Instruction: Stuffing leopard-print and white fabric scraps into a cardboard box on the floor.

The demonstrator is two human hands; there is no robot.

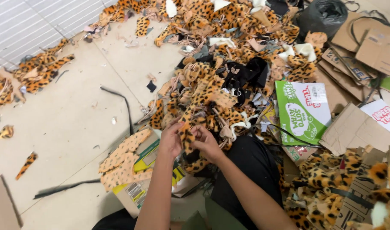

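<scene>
Both my hands meet low in the middle of the head view, over my lap. My left hand and my right hand pinch the same narrow strip of leopard-print plush fabric, which stands up between the fingers. Right behind the strip rises a big heap of leopard-print fabric scraps, mixed with black and white pieces. My legs in black trousers lie under my right forearm.
A flattened cardboard box with cut leopard pieces on it lies left of my arms. A green carton and brown cardboard sheets lie at the right, a black plastic bag at the top. Scraps dot the pale floor.
</scene>
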